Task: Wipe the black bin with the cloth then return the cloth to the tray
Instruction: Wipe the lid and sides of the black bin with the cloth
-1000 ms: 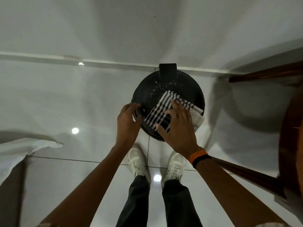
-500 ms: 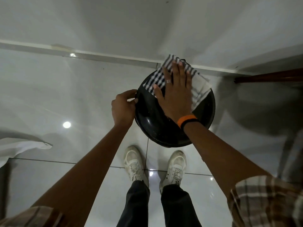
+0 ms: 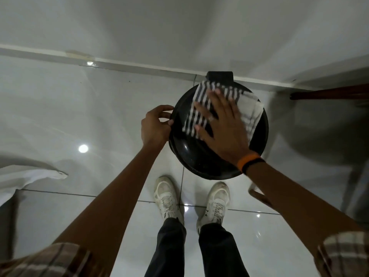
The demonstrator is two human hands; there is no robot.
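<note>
A round black bin (image 3: 191, 156) with a glossy domed lid stands on the white tiled floor against the wall. A black-and-white striped cloth (image 3: 199, 104) lies flat on the far half of the lid. My right hand (image 3: 221, 126) presses down on the cloth with fingers spread. My left hand (image 3: 154, 124) grips the lid's left rim between thumb and fingers. The tray is not in view.
My two white shoes (image 3: 168, 196) stand just in front of the bin. Dark wooden furniture legs (image 3: 329, 92) reach in at the right. A white cloth edge (image 3: 30, 176) hangs at the left. The wall's skirting (image 3: 119, 64) runs behind the bin.
My right hand slid the cloth from the near side of the lid to its far edge, then back a little toward the middle. My left hand kept its grip on the rim.
</note>
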